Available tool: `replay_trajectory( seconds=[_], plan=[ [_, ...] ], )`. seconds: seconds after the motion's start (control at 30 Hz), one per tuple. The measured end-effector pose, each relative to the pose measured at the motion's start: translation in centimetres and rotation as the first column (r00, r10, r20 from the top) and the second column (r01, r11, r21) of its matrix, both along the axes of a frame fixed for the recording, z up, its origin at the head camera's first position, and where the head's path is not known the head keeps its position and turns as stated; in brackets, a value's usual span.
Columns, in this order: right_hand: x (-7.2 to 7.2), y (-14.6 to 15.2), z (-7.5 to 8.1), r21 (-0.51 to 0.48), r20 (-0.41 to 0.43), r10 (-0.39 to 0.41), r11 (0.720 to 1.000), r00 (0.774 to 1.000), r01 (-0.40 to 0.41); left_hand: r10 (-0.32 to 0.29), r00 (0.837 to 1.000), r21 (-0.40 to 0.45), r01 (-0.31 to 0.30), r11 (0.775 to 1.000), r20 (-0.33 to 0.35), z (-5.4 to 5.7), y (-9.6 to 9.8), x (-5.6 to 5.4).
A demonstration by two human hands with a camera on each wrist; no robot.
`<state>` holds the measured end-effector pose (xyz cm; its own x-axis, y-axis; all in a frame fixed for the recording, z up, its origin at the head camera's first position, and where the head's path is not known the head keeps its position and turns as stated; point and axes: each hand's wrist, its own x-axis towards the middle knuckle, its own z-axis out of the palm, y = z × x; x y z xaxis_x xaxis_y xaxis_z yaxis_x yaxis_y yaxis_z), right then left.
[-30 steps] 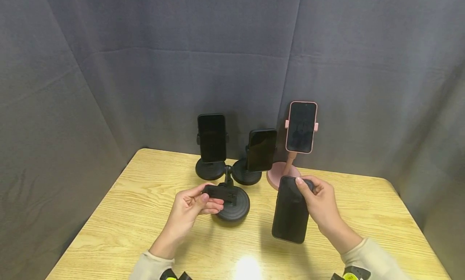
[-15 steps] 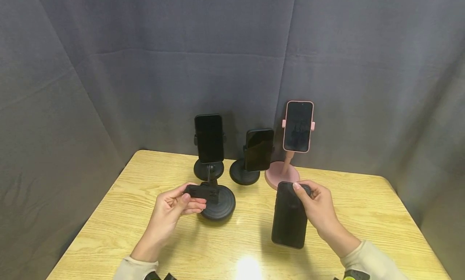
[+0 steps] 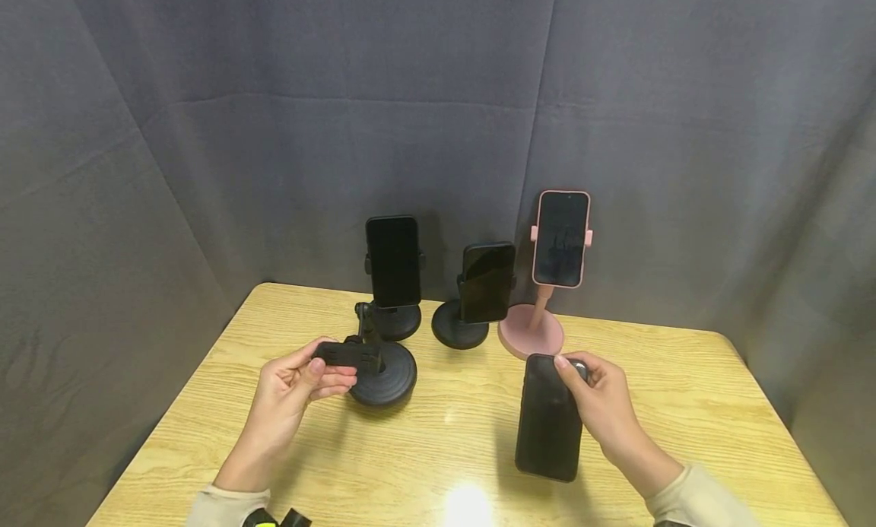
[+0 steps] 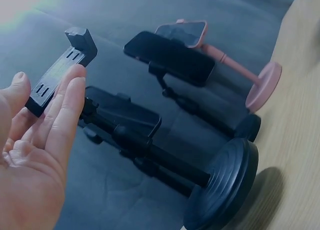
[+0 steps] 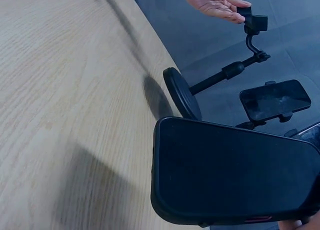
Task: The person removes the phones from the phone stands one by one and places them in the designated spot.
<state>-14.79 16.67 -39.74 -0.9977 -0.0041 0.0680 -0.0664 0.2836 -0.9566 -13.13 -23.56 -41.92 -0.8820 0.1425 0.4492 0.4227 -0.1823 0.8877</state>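
Note:
My left hand (image 3: 287, 390) pinches the black clamp head (image 4: 57, 72) of a phone stand between thumb and fingers. No phone sits in that clamp. The stand's round ribbed base (image 3: 385, 376) appears just off the table in the head view, its shadow apart from it in the right wrist view. On the right, my right hand (image 3: 605, 401) grips a black phone (image 3: 550, 420) by its top corner, thumb across the front. The phone hangs above the table, screen up toward the head camera, and fills much of the right wrist view (image 5: 235, 172).
Behind my hands stand two black phone stands, one with a black phone (image 3: 393, 261), the other with a tilted black phone (image 3: 487, 282). A pink stand (image 3: 531, 331) with a pink-edged phone (image 3: 561, 238) is at the back right. Grey cloth (image 3: 308, 147) hangs behind the wooden table (image 3: 684, 390).
My left hand has moved left, taking the black stand along by its clamp head. My right hand and its phone have come slightly nearer to me.

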Motion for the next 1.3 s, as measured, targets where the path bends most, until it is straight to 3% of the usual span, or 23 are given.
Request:
replay_trajectory(
  seconds=[0.53, 1.0, 1.3],
  plan=[
    [0.3, 0.5, -0.7, 0.061, 0.050, -0.007, 0.998, 0.999, 0.004, 0.125, 0.991, -0.018, -0.125, 0.992, 0.048, 0.2, -3.4, -1.0],
    [0.5, 1.5, -1.5, 0.096, 0.086, -0.042, 0.995, 0.995, 0.034, 0.131, 0.989, -0.031, -0.130, 0.991, 0.072, 0.8, -5.5, -2.4],
    [0.7, 2.2, -1.9, 0.107, 0.089, -0.021, 0.994, 0.996, 0.011, 0.157, 0.982, -0.044, -0.153, 0.987, 0.102, 0.6, -6.6, -3.4]
  ],
)
